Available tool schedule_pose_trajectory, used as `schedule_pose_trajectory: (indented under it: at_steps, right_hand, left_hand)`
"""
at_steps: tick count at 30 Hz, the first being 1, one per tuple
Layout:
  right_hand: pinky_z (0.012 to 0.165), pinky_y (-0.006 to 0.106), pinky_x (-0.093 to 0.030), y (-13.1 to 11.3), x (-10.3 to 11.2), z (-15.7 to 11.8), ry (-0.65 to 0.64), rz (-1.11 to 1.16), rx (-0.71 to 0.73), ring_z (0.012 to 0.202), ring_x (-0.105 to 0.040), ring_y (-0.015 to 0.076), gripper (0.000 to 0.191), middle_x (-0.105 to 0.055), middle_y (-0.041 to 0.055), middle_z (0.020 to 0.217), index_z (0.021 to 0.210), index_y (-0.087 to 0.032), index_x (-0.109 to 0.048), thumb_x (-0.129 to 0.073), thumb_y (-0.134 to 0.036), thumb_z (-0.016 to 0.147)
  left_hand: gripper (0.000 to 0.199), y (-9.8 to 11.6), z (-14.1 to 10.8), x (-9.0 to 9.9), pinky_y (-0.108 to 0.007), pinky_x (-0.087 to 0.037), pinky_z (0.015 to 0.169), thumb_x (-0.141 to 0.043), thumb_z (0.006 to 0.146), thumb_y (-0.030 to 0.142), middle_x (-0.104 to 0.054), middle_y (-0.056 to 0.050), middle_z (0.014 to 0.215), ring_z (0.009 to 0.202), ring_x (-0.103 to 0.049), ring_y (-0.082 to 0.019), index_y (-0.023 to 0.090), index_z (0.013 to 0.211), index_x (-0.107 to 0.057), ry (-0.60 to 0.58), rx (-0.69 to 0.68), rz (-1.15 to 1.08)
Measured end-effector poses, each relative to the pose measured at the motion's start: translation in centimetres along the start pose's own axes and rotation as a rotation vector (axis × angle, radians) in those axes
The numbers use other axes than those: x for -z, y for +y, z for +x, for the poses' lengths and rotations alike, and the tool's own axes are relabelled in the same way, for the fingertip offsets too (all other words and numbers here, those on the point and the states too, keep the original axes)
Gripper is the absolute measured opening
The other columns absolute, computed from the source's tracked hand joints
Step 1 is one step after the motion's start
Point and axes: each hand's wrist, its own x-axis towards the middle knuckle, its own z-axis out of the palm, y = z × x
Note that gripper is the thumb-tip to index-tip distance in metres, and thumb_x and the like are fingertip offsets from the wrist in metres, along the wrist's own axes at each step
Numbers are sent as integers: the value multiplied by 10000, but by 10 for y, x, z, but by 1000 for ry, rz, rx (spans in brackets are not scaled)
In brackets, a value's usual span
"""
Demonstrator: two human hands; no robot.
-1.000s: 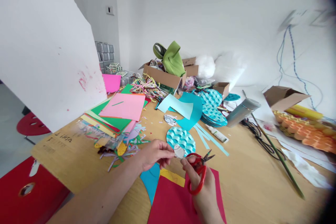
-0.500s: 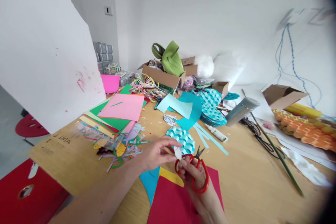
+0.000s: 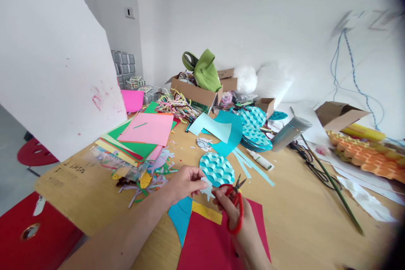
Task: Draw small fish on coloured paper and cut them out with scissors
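A small pale paper cutout (image 3: 207,187) is pinched between the thumb and fingers of my left hand (image 3: 189,182). Red-handled scissors (image 3: 241,215) hang on my right hand (image 3: 232,209), their dark blades slightly apart and pointing up, away from the cutout. The right fingertips are close to the cutout's right edge; whether they touch it I cannot tell. Behind the hands lies a round teal woven-paper disc (image 3: 217,169). Dark red paper (image 3: 205,240), a yellow strip (image 3: 207,212) and a blue piece (image 3: 179,219) lie below them. A fish drawing (image 3: 204,144) rests farther back.
Coloured sheets (image 3: 147,128) and paper scraps (image 3: 161,168) cover the table's left part. At the back stands a cardboard box (image 3: 196,93) with green fabric. A glue tube (image 3: 261,160), grey cylinder (image 3: 291,133) and green stick (image 3: 338,194) lie to the right.
The cutout has turned over, from a side with drawn lines to a plain pale side. My left hand has shifted slightly left, and the right hand's scissors have tilted.
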Motion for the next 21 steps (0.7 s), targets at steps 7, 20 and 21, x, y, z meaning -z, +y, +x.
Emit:
schedule_pose_trajectory:
  at_steps: [7,20,21]
  right_hand:
    - [620,273,-386,-4,-9,-4,50,114,10,680,-509,172,363,-572,-7,708,762,-196,-590,-812,-453,633]
    - [600,281,-409,2,-3,1,21,131,-52,673,-544,189,259,-610,19,715,737,-191,-618,-771,-376,640]
    - [605,286,-413,1,-4,1,21,137,-61,676,-550,192,279,-614,22,714,741,-187,-621,-781,-392,641]
  left_hand:
    - [304,-2,-1,-4,-199,-357,467,-731,650,406,-557,34,600,499,-481,-81,148,750,-606,-52,20,32]
    - [301,-6,0,-6,-198,-361,448,-746,633,397,-564,30,581,477,-504,-86,150,737,-609,-39,60,-20]
    - [301,-5,-1,-6,-197,-365,446,-739,634,402,-554,36,571,475,-505,-86,152,733,-603,-29,61,-33]
